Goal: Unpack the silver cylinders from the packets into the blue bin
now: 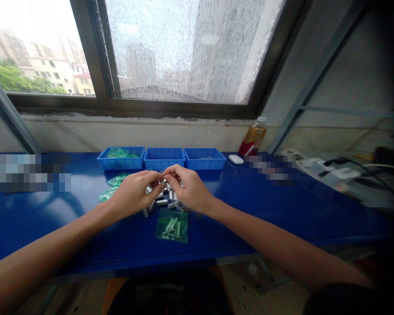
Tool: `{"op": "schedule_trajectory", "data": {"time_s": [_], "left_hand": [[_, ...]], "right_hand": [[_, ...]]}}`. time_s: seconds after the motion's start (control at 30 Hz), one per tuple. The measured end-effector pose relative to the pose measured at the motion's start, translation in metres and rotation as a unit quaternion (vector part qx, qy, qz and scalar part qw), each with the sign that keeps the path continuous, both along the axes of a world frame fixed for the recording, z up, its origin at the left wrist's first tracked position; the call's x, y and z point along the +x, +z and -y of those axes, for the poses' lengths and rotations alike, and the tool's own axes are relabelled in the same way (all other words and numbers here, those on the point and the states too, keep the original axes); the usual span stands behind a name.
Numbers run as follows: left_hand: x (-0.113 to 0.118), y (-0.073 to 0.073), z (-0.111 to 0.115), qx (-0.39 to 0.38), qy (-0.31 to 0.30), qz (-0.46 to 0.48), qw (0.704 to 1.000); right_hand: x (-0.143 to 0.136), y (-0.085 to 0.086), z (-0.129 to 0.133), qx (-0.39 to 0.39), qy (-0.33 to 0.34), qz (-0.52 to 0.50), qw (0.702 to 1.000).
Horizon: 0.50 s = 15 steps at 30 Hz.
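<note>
My left hand (138, 190) and my right hand (187, 186) meet over the middle of the blue table, fingertips pinched together around a small silvery metal piece (164, 180). Beneath them lies a loose pile of short metal pieces (162, 202), partly hidden by the hands. A green-tinted bag (172, 225) with several small bars in it rests flat in front of the pile. Two more green bags (107, 194) lie behind my left hand. Beside the pile, near my right wrist, some clear plastic shows faintly.
Three blue bins stand in a row at the back: the left bin (121, 163) holds green bags, beside the middle bin (164, 165) and right bin (205, 164). A white case (236, 159), a bottle (253, 139) and cables (364, 175) are to the right.
</note>
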<state>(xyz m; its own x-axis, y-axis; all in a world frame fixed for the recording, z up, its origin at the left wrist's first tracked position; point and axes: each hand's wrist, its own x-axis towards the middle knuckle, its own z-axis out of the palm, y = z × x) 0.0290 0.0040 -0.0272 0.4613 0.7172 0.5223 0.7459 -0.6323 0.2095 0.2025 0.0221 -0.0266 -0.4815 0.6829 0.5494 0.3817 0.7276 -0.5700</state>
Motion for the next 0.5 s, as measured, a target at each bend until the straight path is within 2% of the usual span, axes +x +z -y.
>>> {"op": "schedule_trajectory", "data": {"time_s": [0.13,0.3,0.5], "left_hand": [[-0.0013,0.0013,-0.0007,0.016,0.005,0.014,1.000],[-0.0010,0.0018,0.0003,0.015,-0.005,0.005,1.000],[-0.0004,-0.0010,0.0012,0.024,-0.004,0.025,0.999]], "right_hand": [[0.0042,0.0042,-0.0005,0.054,-0.035,0.064,0.996],[0.0075,0.0070,-0.0022,0.112,-0.066,0.193,0.973],[0.0054,0.0021,-0.0039,0.084,-0.075,0.168,0.979]]}}
